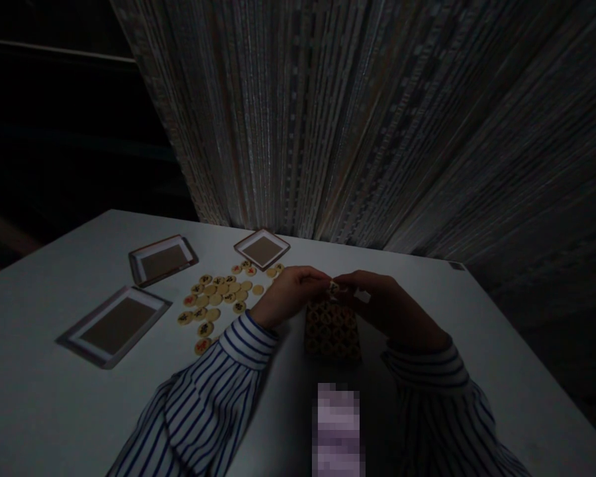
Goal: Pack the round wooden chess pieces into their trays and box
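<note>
Left hand [295, 291]: fingers pinching one edge of a small pale piece [334, 287] with dark marking. Right hand [380, 301]: fingertips pinching the same piece from the right, in shadow. Piece position: over the far end of a dark block [332, 334] bearing rows of round marks; contact between them, cannot tell.

Loose discs [222, 289]: pale, some marked red or black, spread on the worktop [469, 334] left of the left hand; several near its striped sleeve [248, 338].

Shallow trays: three; one near left [116, 324], one behind it [163, 260], one at the far edge [262, 250].

Risks, as judged: piece slipping, from its smallness and a fingertip-only hold; block knocked askew, from both hands working close above it; nearest discs swept aside, from the low left cuff; misplacement, from dim light and the right hand's shadow.
</note>
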Demonstrator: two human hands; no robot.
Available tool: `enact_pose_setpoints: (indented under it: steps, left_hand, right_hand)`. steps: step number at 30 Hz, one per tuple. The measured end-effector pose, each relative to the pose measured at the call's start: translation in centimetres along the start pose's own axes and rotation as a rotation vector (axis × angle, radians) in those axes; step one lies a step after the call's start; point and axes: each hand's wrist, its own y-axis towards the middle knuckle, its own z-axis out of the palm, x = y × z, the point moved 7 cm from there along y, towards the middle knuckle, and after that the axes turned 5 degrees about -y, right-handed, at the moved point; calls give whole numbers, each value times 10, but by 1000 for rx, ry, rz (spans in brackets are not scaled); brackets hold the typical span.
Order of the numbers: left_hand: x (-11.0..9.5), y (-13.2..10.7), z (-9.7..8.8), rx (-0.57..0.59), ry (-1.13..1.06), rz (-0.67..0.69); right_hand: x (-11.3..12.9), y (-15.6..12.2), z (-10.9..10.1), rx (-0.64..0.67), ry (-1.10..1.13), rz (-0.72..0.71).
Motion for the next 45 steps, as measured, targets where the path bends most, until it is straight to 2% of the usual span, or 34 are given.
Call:
enact_pose_setpoints:
  steps: [12, 19, 31, 35, 40, 45]
  left_hand:
    - [13, 6, -3, -32, 208, 18]
    - [12, 5, 0, -62, 296, 56]
    - [9, 6, 4, 9, 463, 103]
    - [7, 6, 3, -8, 601, 159]
    - [4, 4, -2, -73, 896, 237]
    - [16, 3, -4, -10, 1105, 212]
  right_hand:
    - [-13, 3, 10, 90, -143, 42]
    - [-12, 3, 12, 128, -174, 47]
    - [-18, 2, 18, 151, -217, 53]
    - [-22, 2, 19, 160, -225, 80]
    - [-33, -1, 22, 194, -253, 127]
    - [-44, -6, 30, 318, -319, 213]
